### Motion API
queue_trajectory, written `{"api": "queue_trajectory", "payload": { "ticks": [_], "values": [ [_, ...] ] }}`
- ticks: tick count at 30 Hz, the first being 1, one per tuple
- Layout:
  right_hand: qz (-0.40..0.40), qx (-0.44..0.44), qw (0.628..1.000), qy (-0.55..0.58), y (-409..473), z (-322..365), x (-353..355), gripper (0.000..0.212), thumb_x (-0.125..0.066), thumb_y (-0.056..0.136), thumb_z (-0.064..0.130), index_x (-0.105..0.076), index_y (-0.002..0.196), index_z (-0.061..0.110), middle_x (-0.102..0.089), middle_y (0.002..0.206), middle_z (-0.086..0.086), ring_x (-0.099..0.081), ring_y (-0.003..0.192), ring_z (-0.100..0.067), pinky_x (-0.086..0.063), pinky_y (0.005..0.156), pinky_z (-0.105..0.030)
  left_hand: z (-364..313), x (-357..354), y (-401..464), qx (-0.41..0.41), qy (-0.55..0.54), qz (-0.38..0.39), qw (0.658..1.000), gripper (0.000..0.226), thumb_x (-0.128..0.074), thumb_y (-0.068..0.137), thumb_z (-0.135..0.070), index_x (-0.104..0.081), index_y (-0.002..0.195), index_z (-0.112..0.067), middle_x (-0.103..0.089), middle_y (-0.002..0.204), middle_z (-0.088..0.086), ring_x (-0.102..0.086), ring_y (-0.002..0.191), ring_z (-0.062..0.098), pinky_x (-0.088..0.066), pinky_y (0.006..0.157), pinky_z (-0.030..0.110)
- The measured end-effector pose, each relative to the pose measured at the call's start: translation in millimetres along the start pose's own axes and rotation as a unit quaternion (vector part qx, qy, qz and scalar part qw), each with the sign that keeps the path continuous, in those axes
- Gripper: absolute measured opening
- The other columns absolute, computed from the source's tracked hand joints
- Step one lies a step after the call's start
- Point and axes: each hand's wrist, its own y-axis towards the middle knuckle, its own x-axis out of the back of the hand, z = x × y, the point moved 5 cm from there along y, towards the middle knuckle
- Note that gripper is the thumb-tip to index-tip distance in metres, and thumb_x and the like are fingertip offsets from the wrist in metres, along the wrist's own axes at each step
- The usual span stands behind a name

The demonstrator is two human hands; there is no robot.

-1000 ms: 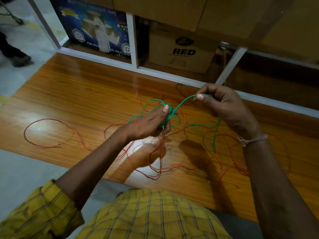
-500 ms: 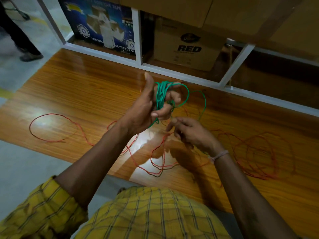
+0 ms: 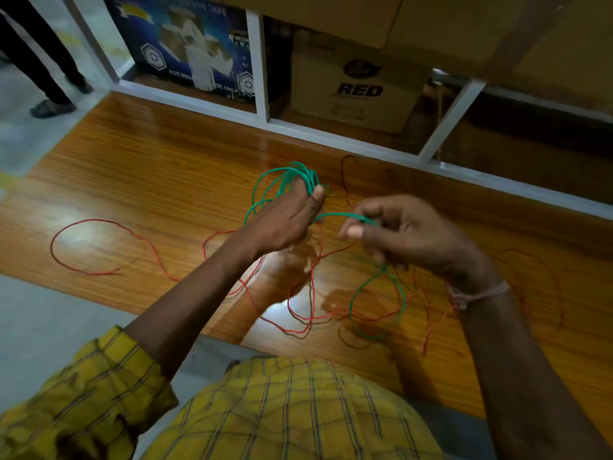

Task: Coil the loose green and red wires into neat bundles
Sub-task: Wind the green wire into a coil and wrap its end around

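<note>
At the far left we see a person's dark trousers and shoes (image 3: 49, 106) standing on the grey floor beside the tabletop (image 3: 139, 167), a glossy orange-brown wood surface. On its left part lies a wide open loop of the red wire (image 3: 99, 224), which then trails rightward in loose, overlapping curves under our arms and on toward the right side of the tabletop.

Our left hand (image 3: 285, 220) is raised above the middle of the tabletop with its fingers (image 3: 318, 195) curled around a bunch of loops of the green wire (image 3: 282, 177); the loops arch up and over the top of the hand. From that bundle a single green strand runs across to our right hand (image 3: 408, 234), whose thumb and fingers pinch it near the tip. The right hand is a little blurred. Below it, more of the green wire hangs down and lies as one open loop on the tabletop, crossing over the red strands.

On the right wrist we wear a pale thread band (image 3: 477, 293). Behind the tabletop, a white-framed shelf (image 3: 262, 68) holds a blue printed carton (image 3: 185, 44) on the left and a brown cardboard box (image 3: 358, 91) marked RED further right.
</note>
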Motion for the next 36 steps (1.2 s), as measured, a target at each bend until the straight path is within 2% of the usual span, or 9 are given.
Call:
{"api": "queue_trajectory", "payload": {
  "ticks": [3,10,15,18,20,24,27,31,36],
  "values": [
    [-0.083,0.027,0.995,0.04,4.3,0.9,31.6,0.021,-0.065,0.102,0.021,-0.072,0.101,0.001,-0.05,0.058,-0.004,-0.038,0.043,-0.014,-0.031,0.038,-0.021,-4.0,-10.8,-12.8,-0.031,-0.028,0.058,0.997,0.092,-0.006,0.093,-0.085,-0.059,0.104,-0.011,-0.06,0.084,-0.004,-0.052,0.065,-0.003,-0.038,0.068,0.026],
    [-0.24,0.04,0.97,-0.002,41.3,-37.7,56.3,0.014,-0.069,0.101,0.013,-0.067,0.095,0.0,-0.049,0.065,-0.002,-0.043,0.05,0.002,-0.034,0.05,-0.014,-29.9,-25.7,-33.3,-0.015,-0.286,0.163,0.944,0.063,-0.02,0.11,-0.052,-0.045,0.148,-0.008,-0.053,0.083,0.006,-0.032,0.055,0.012,-0.028,0.05,0.024],
    [-0.187,0.02,0.982,-0.009,55.7,-80.1,14.4,0.022,-0.067,0.1,0.033,-0.072,0.094,0.013,-0.07,0.087,-0.02,-0.06,0.08,-0.014,-0.046,0.073,-0.035,-53.3,-13.1,-28.9,-0.102,-0.443,0.177,0.873,0.091,-0.021,0.096,-0.076,-0.049,0.134,0.002,-0.048,0.077,0.012,-0.02,0.045,0.012,-0.017,0.043,0.027],
    [-0.166,-0.002,0.985,-0.042,47.8,-86.4,-15.4,0.026,-0.059,0.106,0.033,-0.072,0.089,0.018,-0.059,0.069,0.002,-0.052,0.065,-0.005,-0.041,0.062,-0.029,-60.4,3.8,-20.5,-0.121,-0.498,0.141,0.847,0.086,-0.008,0.096,-0.068,-0.049,0.121,0.004,-0.055,0.066,-0.004,-0.016,0.041,0.015,-0.02,0.042,0.027],
    [-0.145,-0.007,0.988,-0.061,44.1,-84.3,-33.4,0.028,-0.056,0.109,0.029,-0.073,0.091,0.017,-0.057,0.066,0.005,-0.051,0.06,-0.002,-0.04,0.06,-0.025,-58.3,12.7,-10.7,-0.104,-0.495,0.086,0.858,0.089,-0.001,0.095,-0.066,-0.048,0.117,0.006,-0.052,0.055,-0.008,-0.021,0.038,0.015,-0.025,0.046,0.023],
    [-0.086,-0.008,0.993,-0.082,39.4,-60.0,-57.9,0.024,-0.052,0.111,0.025,-0.074,0.115,0.016,-0.06,0.062,0.004,-0.056,0.054,0.0,-0.038,0.06,-0.011,-33.4,16.4,8.8,-0.027,-0.472,-0.064,0.879,0.082,0.0,0.106,-0.063,-0.052,0.12,-0.002,-0.059,0.093,0.022,-0.043,0.044,0.015,-0.028,0.049,0.033],
    [-0.029,-0.016,0.993,-0.111,34.0,-38.8,-62.5,0.024,-0.05,0.112,0.027,-0.069,0.126,0.023,-0.062,0.062,0.006,-0.059,0.054,0.0,-0.039,0.059,-0.011,-20.5,12.9,14.3,0.007,-0.381,-0.123,0.916,0.094,-0.008,0.102,-0.072,-0.055,0.115,0.009,-0.057,0.076,0.022,-0.052,0.052,0.026,-0.045,0.058,0.033],
    [0.045,-0.021,0.993,-0.108,20.7,-17.6,-57.7,0.021,-0.055,0.11,0.025,-0.067,0.126,0.019,-0.064,0.061,0.003,-0.054,0.041,-0.002,-0.037,0.044,-0.014,-11.6,12.7,15.7,-0.012,-0.244,-0.131,0.961,0.109,-0.02,0.086,-0.094,-0.046,0.127,0.003,-0.064,0.093,0.015,-0.067,0.063,0.027,-0.057,0.069,0.038],
    [0.03,0.014,0.993,-0.112,12.6,6.5,-11.6,0.01,-0.067,0.104,0.018,-0.073,0.101,0.011,-0.062,0.069,-0.002,-0.053,0.061,-0.005,-0.04,0.057,-0.028,0.5,5.1,8.1,-0.014,-0.084,-0.039,0.996,0.092,-0.004,0.083,-0.095,-0.05,0.118,-0.023,-0.068,0.096,0.015,-0.069,0.066,0.022,-0.057,0.072,0.053]
  ]
}}
